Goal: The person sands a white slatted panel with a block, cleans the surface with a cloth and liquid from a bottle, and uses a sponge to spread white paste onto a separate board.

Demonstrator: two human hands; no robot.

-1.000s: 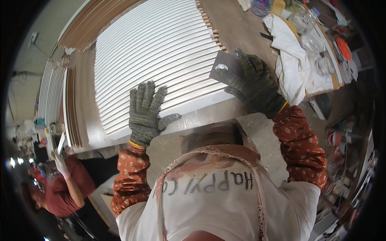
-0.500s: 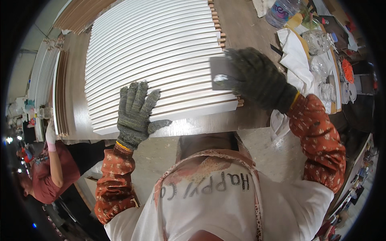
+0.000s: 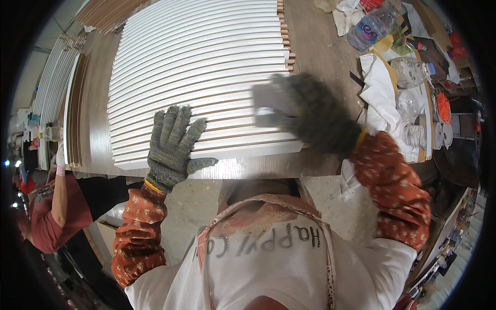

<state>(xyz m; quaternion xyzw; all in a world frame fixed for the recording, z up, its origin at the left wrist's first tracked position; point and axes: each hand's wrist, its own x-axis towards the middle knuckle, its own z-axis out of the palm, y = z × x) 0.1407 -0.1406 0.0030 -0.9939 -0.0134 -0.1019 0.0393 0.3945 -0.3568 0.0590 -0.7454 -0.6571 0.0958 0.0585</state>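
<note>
Many white slats (image 3: 199, 67) lie side by side in a row on the table, with brown strips showing between them and pale wooden pegs at their right ends. My left hand (image 3: 173, 147), in a dark grey-green knit glove, rests flat on the left part of the nearest slats, fingers spread. In my right hand (image 3: 323, 116), gloved alike and blurred by motion, is a flat grey rectangular pad (image 3: 264, 95) that looks like sandpaper. The pad lies over the right part of the nearer slats; my fingers partly cover it.
The brown table (image 3: 323, 62) ends just in front of me. White cloth (image 3: 380, 98), a plastic bottle (image 3: 369, 31) and clear plastic items stand to the right. More slats (image 3: 72, 111) are stacked at the left. A co-worker in a dark red shirt (image 3: 57, 214) is at the left.
My right hand has slid left across the slats and a little toward me with the grey pad. My left hand stays in nearly the same place. The view has shifted slightly.
</note>
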